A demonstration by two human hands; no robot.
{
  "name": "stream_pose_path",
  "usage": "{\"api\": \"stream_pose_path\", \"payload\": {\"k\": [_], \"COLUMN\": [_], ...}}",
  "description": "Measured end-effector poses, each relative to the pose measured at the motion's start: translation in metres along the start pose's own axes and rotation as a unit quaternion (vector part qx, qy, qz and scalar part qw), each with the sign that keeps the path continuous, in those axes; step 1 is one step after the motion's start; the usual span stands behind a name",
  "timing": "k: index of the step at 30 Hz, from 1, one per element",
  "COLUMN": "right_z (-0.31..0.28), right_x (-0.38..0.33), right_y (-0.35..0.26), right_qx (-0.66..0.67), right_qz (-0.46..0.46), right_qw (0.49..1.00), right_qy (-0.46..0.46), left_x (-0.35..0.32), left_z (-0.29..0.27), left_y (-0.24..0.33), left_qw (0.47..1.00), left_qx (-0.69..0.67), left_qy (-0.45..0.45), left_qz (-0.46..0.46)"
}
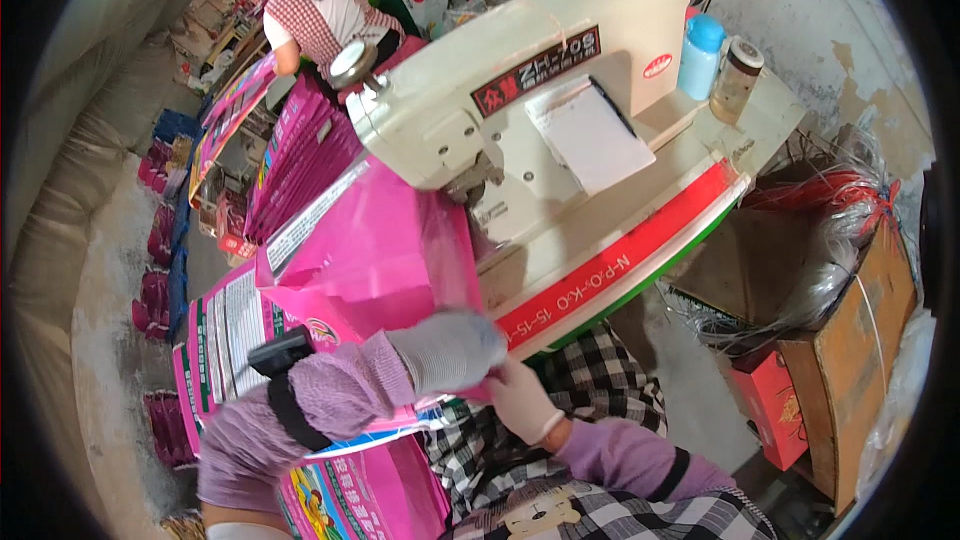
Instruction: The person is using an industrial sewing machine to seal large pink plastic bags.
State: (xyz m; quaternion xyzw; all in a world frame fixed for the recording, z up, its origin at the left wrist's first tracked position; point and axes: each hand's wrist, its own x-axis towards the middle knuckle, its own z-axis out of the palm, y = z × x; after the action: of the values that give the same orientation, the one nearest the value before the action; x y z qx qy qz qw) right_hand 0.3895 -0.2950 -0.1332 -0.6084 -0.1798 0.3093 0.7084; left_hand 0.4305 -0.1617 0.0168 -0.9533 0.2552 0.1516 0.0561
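A large glossy pink printed bag (370, 250) lies spread across the sewing machine's bed, its upper part beside the needle area of the cream industrial sewing machine (430, 130). My left hand (450, 348), in a grey-white glove, is over the bag's near right edge; motion smears its fingers. Just right of and below it, my right hand (525, 402) in a white glove has its fingers closed at a pink edge of the bag. The two hands nearly touch. More pink bags (370, 490) hang or lie below my left forearm.
A notepad (590, 130) rests against the machine; a blue bottle (702, 55) and a lidded jar (737, 80) stand behind. Right, a cardboard box (850, 370) holds clear strands beside a red box (770, 405). Pink bags (300, 160) are stacked at left, near another person (325, 15).
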Motion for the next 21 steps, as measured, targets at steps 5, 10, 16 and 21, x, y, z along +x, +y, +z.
{"api": "stream_pose_path", "payload": {"k": [5, 10, 16, 21], "right_z": [-0.045, -0.036, -0.031, -0.032], "right_x": [0.004, 0.039, 0.023, 0.020], "right_y": [-0.047, -0.043, -0.041, -0.043], "right_qx": [-0.047, -0.158, -0.237, -0.327], "right_qz": [0.035, -0.025, -0.009, 0.032], "right_qw": [0.998, 0.987, 0.972, 0.944], "right_qy": [-0.020, -0.013, 0.007, 0.020], "left_x": [-0.029, -0.034, 0.000, 0.021], "left_z": [-0.003, 0.003, -0.042, -0.053], "left_y": [0.040, 0.043, -0.015, -0.116], "left_qw": [0.982, 0.993, 0.928, 0.897], "left_qx": [-0.096, -0.106, -0.292, -0.030], "left_qy": [-0.161, -0.045, -0.231, -0.431], "left_qz": [-0.011, 0.032, 0.029, -0.095]}}
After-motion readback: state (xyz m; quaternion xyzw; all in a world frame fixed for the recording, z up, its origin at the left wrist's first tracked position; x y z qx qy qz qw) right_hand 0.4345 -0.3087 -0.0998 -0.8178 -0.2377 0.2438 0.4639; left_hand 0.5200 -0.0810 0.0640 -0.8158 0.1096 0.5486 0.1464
